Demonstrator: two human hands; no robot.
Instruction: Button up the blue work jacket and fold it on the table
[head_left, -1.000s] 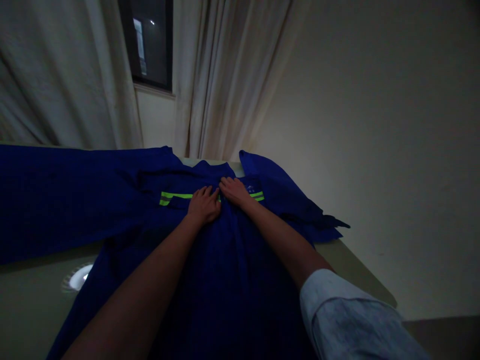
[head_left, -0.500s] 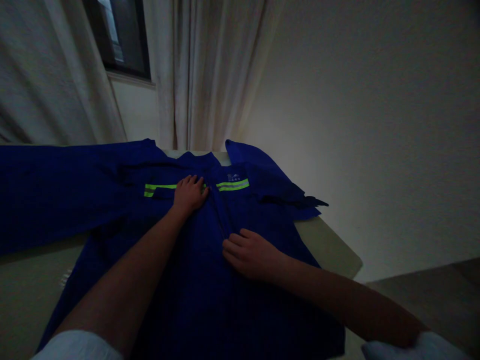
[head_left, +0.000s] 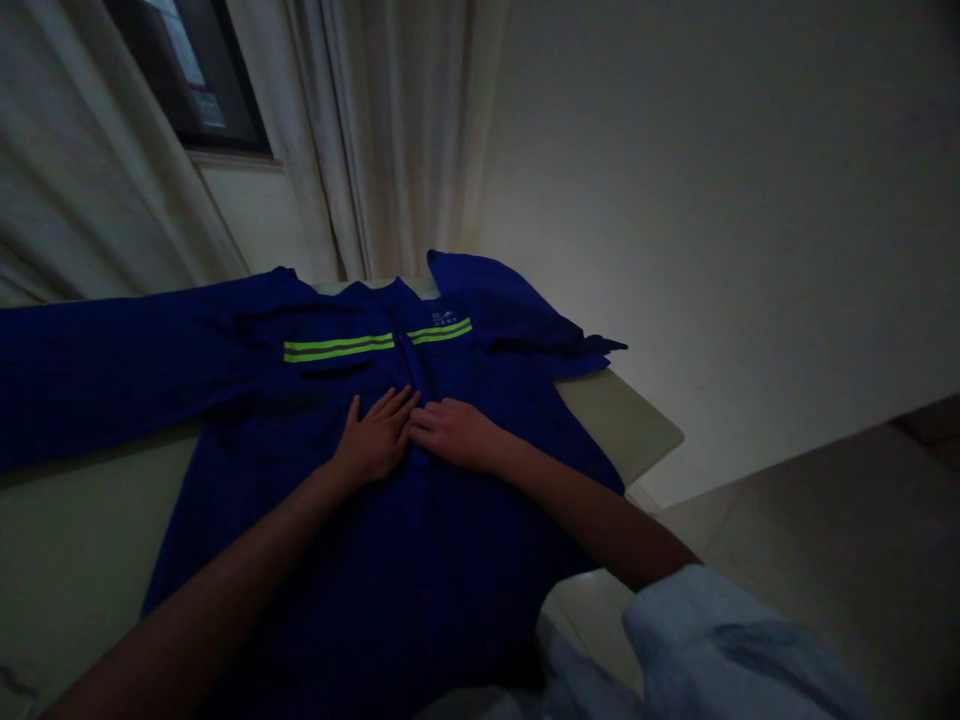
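Head view: one dark blue jacket, laid front up on a pale green tabletop, collar toward the curtains, lower part toward the wearer of the camera. Across the chest, two yellow-green bands with a grey centre line, one longer, one shorter, set either side of the front closure; small pale print just above the shorter. One sleeve stretched out to the left, running past the picture's edge; the other sleeve bent down on the right, its end near the tabletop's edge.

Hands, two, bare, side by side below the bands. Left hand: palm down on the cloth, fingers extended, grasping nothing. Right hand: fingers curled at the front closure, fingertips near the left hand's; whether cloth is pinched cannot be told
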